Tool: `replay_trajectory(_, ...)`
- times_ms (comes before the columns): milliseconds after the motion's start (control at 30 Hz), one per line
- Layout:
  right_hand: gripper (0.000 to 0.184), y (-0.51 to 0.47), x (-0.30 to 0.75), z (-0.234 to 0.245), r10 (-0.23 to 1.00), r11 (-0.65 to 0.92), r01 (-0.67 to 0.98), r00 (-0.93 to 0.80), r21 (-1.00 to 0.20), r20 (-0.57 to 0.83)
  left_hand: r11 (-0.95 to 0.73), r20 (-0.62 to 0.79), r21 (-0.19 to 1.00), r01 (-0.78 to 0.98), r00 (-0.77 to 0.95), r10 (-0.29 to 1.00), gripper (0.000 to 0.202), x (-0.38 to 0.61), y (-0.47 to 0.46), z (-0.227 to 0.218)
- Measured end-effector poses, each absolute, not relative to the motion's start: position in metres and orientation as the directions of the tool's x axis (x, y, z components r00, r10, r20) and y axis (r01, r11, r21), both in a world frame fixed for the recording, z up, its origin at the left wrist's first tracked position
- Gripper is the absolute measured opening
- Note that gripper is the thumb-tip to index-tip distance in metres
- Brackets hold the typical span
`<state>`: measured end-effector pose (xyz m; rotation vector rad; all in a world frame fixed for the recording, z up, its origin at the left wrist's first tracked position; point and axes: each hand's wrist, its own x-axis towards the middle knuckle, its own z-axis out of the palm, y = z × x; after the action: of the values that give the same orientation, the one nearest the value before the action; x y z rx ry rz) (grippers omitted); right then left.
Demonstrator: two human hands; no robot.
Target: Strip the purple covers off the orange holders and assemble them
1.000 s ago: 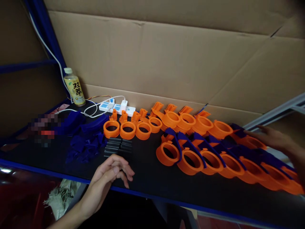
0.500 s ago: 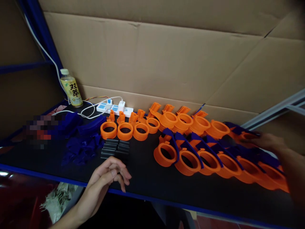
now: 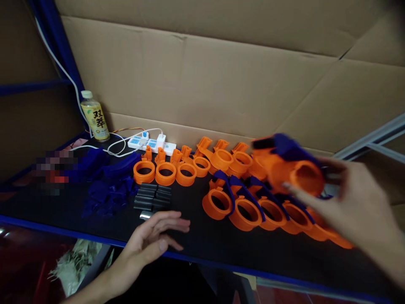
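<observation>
My right hand (image 3: 351, 198) grips an orange-and-blue tape dispenser (image 3: 305, 177), lifted above the table and tilted, with a black piece at its left end. Below it lies a slanting row of similar tape dispensers (image 3: 245, 217), their orange rings toward me and blue parts behind. My left hand (image 3: 158, 236) hovers near the table's front edge, fingers spread and holding nothing. Just beyond it sit several black ribbed pieces (image 3: 153, 196) in a small stack. Behind these stand orange ring parts (image 3: 166, 174) without blue pieces.
Blue plastic parts (image 3: 109, 194) are heaped on the left. A white power strip (image 3: 152, 144) with cables lies at the back, beside a yellow-labelled bottle (image 3: 95, 118). A cardboard wall (image 3: 202, 80) closes off the rear, and a metal frame (image 3: 376, 137) stands at right.
My right hand has picked up a tape dispenser from the right side and brought it left and up. My left hand has moved slightly right, its fingers straightening.
</observation>
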<state>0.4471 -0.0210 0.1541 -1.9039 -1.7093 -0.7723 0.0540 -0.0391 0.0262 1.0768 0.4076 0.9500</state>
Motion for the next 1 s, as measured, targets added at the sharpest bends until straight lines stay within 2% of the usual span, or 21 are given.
replay_trajectory(100, 0.067, -0.059, 0.343, 0.122, 0.784, 0.264, 0.964, -0.197, -0.028, 0.588, 0.115, 0.227, 0.837, -0.535, 0.53, 0.817, 0.068, 0.06, -0.045, 0.028)
replay_trajectory(133, 0.067, -0.069, 0.315, 0.111, 0.78, 0.348, 0.937, -0.268, -0.036, 0.565, 0.118, 0.224, 0.811, -0.573, 0.492, 0.841, 0.073, 0.062, -0.048, 0.028)
replay_trajectory(167, 0.067, -0.077, 0.291, 0.102, 0.772, 0.398, 0.917, -0.321, -0.023, 0.548, 0.131, 0.183, 0.786, -0.604, 0.43, 0.884, 0.073, 0.064, -0.05, 0.028)
replay_trajectory(267, 0.061, -0.086, 0.249, 0.089, 0.736, 0.496, 0.868, -0.424, 0.005, 0.528, 0.209, -0.068, 0.752, -0.625, 0.243, 0.968, 0.055, 0.065, -0.051, 0.024)
replay_trajectory(333, 0.049, -0.082, 0.238, 0.092, 0.738, 0.538, 0.842, -0.457, -0.024, 0.496, 0.251, -0.16, 0.766, -0.592, 0.203, 0.966, 0.046, 0.061, -0.049, 0.022)
replay_trajectory(433, 0.034, -0.071, 0.229, 0.096, 0.707, 0.581, 0.814, -0.501, -0.007, 0.499, 0.222, -0.124, 0.818, -0.53, 0.215, 0.969, 0.044, 0.056, -0.047, 0.022)
replay_trajectory(633, 0.035, -0.069, 0.222, 0.077, 0.547, 0.607, 0.745, -0.645, 0.278, 0.534, 0.136, -0.05, 0.893, -0.428, 0.206, 0.977, 0.032, 0.056, -0.051, 0.023)
replay_trajectory(733, 0.035, -0.07, 0.224, 0.072, 0.548, 0.588, 0.736, -0.667, 0.335, 0.505, 0.156, -0.068, 0.887, -0.435, 0.212, 0.975, 0.026, 0.056, -0.048, 0.021)
replay_trajectory(833, 0.038, -0.07, 0.225, 0.074, 0.536, 0.616, 0.704, -0.704, 0.354, 0.466, 0.197, -0.089, 0.876, -0.441, 0.253, 0.963, 0.024, 0.055, -0.046, 0.018)
replay_trajectory(1000, 0.042, -0.064, 0.23, 0.078, 0.538, 0.673, 0.69, -0.704, 0.268, 0.464, 0.256, -0.131, 0.854, -0.454, 0.289, 0.948, 0.028, 0.051, -0.046, 0.014)
